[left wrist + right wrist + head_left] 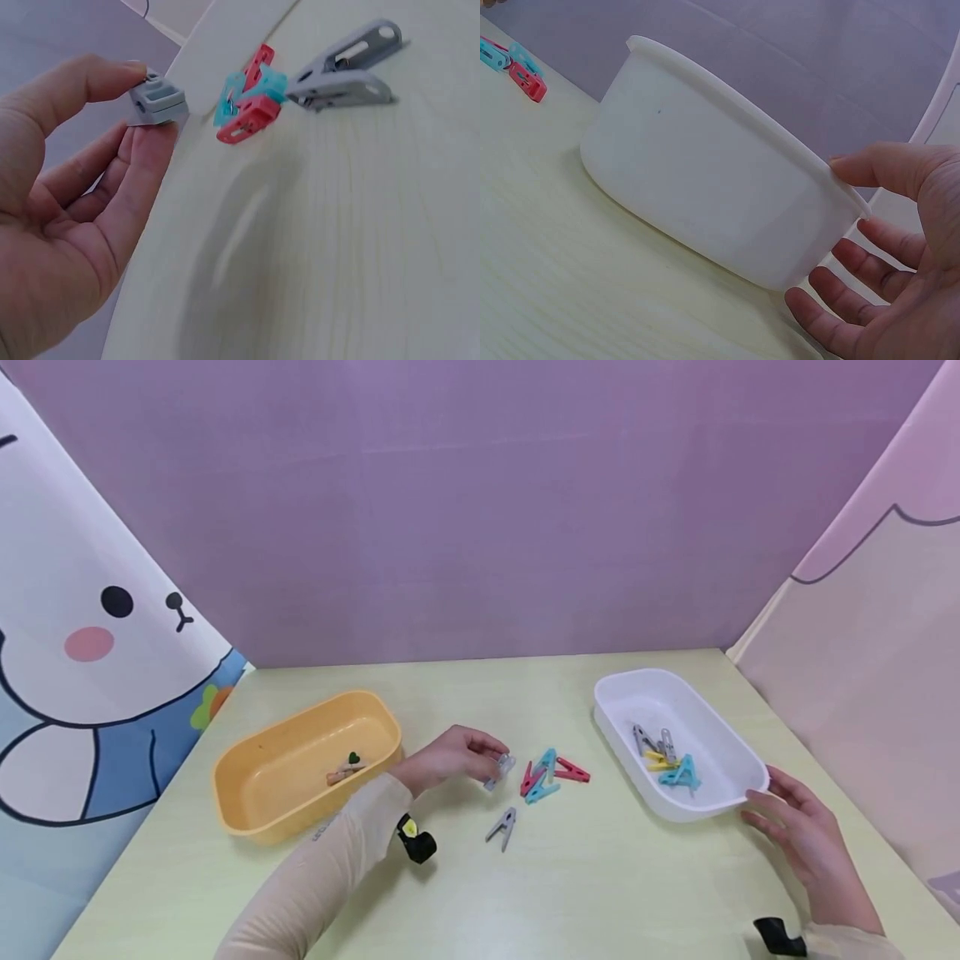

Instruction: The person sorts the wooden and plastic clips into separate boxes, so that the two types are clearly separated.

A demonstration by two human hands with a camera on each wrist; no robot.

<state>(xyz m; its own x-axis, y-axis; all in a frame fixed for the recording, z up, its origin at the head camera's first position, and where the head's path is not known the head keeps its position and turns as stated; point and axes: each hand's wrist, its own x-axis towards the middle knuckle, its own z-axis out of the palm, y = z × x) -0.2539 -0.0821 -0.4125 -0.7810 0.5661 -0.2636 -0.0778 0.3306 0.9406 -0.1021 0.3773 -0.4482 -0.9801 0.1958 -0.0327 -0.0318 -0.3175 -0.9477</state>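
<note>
- Pinching a grey clothespin (pixel 501 768), the left hand (pixel 453 758) has thumb and fingers (pixel 154 142) closed on it above the table (pixel 585 893), near centre of the head frame.
- Right hand (pixel 806 835), lower right: thumb and forefinger grip the rim of the white basin (pixel 651 703); cannot tell whether the other fingers touch its wall.
- Handling, by judgement: held piece appears light, stiff plastic, smooth enough to slip. Recommended hold: flat sides near the spring; squeezing the handle ends would spread the jaws.
- Loose items, right of centre: teal clothespins (pixel 542 791) and red clothespins (pixel 573 770); a second grey clothespin (pixel 504 828) lies just below.
- Left wrist view details the held piece's slots, indistinct in the head view.
- Head view alone shows the yellow basin (pixel 277 760), centre left, and mixed clothespins (pixel 669 745) inside the white basin.
- Right wrist view reveals a dark speck (pixel 659 112) on that basin's outer wall.
</note>
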